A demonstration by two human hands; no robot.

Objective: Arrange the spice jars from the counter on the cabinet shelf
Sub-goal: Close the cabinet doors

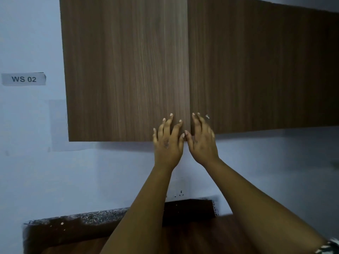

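A wall cabinet with two wood-grain doors hangs in front of me, both doors shut: the left door (126, 70) and the right door (256, 66). My left hand (167, 142) lies with spread fingers on the lower right corner of the left door. My right hand (201, 142) reaches to the lower left corner of the right door, next to the seam between the doors. Neither hand holds anything. No spice jars are in view, and the shelf is hidden behind the doors.
A dark counter (73, 230) with a speckled back edge runs along the bottom. A label reading "WS 02" (23, 79) is stuck on the pale blue wall at left. Bare wall lies below the cabinet.
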